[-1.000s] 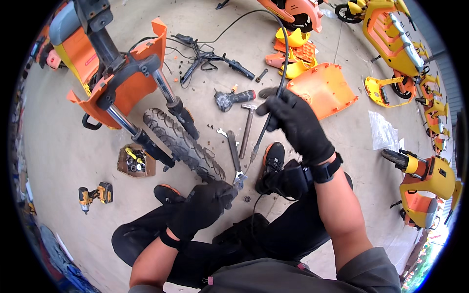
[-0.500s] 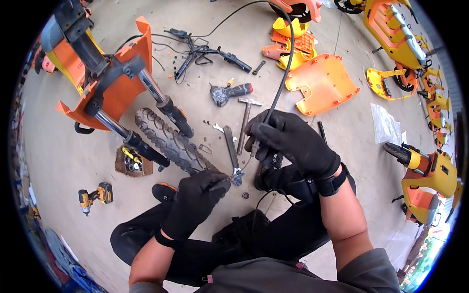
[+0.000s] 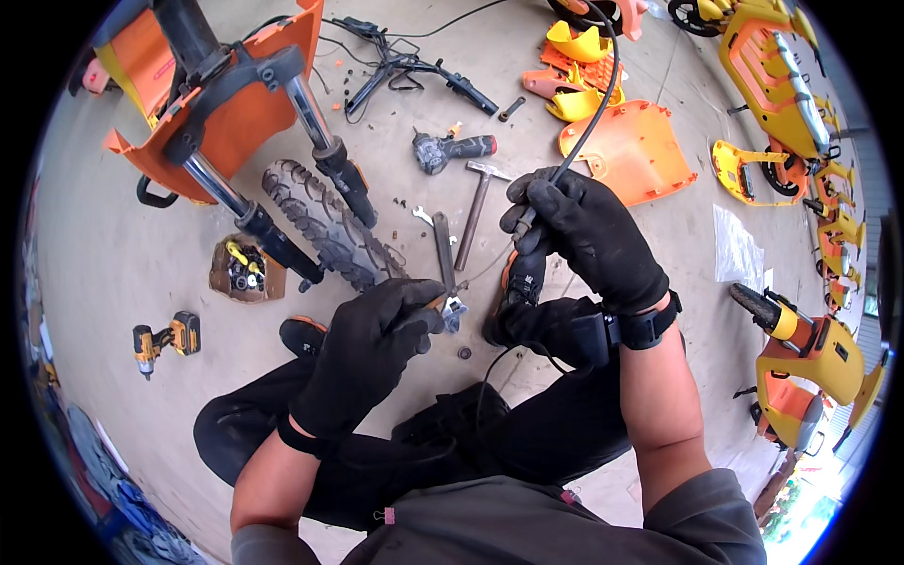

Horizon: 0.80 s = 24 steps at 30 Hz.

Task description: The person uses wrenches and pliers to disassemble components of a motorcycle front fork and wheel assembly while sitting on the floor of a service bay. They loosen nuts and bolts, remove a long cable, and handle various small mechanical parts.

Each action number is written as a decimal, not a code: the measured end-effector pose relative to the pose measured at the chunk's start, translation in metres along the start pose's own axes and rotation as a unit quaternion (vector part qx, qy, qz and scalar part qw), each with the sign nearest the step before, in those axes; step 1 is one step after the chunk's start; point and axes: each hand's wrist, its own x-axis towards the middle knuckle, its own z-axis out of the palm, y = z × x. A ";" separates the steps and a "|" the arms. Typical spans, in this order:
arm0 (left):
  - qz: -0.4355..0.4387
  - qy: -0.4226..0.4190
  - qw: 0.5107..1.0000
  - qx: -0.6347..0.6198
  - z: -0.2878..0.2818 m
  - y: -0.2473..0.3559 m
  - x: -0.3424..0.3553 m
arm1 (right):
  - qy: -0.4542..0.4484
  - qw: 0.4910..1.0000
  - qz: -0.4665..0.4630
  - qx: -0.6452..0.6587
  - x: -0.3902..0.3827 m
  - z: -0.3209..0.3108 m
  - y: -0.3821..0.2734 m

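Note:
A black-sheathed cable (image 3: 601, 109) arcs down from the top of the head view to my right hand (image 3: 603, 245), whose closed, black-gloved fingers grip it near its end. Thin bare inner wire (image 3: 492, 267) runs from that end down to my left hand (image 3: 367, 348). The left fingertips, also gloved, pinch the wire's tip. Below the wire, an adjustable wrench (image 3: 444, 254) lies on the floor, with a hammer (image 3: 480, 212) beside it.
At left stand a front fork (image 3: 325, 141) with orange panels and a knobby tire (image 3: 315, 221). A parts box (image 3: 247, 270), yellow drill (image 3: 168, 341), grey power tool (image 3: 452, 149), handlebar (image 3: 405, 68) and orange panel (image 3: 640, 155) lie around. Yellow scooters (image 3: 810, 363) stand at right.
My hands have moved farther apart, and a longer stretch of bare wire shows between them. Both hands sit higher in the picture; the view has shifted slightly.

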 end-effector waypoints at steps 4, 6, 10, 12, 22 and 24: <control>-0.020 -0.003 1.000 -0.022 -0.001 0.002 -0.001 | 0.013 1.000 -0.012 0.000 0.000 -0.001 0.001; -0.020 -0.001 1.000 -0.015 0.000 0.003 -0.001 | 0.016 1.000 -0.016 0.000 0.001 -0.001 0.001; -0.023 -0.005 0.999 -0.037 0.000 0.000 0.000 | 0.023 0.999 -0.033 0.007 0.002 -0.003 0.002; -0.019 -0.014 0.999 -0.024 0.001 -0.003 0.001 | 0.028 0.999 -0.028 -0.003 0.003 -0.005 0.004; -0.046 0.004 0.999 -0.016 -0.001 -0.007 -0.001 | 0.221 0.835 -0.070 -0.500 0.027 -0.072 0.040; -0.072 0.005 0.997 -0.016 -0.001 -0.006 -0.001 | 0.237 0.810 -0.087 -0.530 0.028 -0.090 0.048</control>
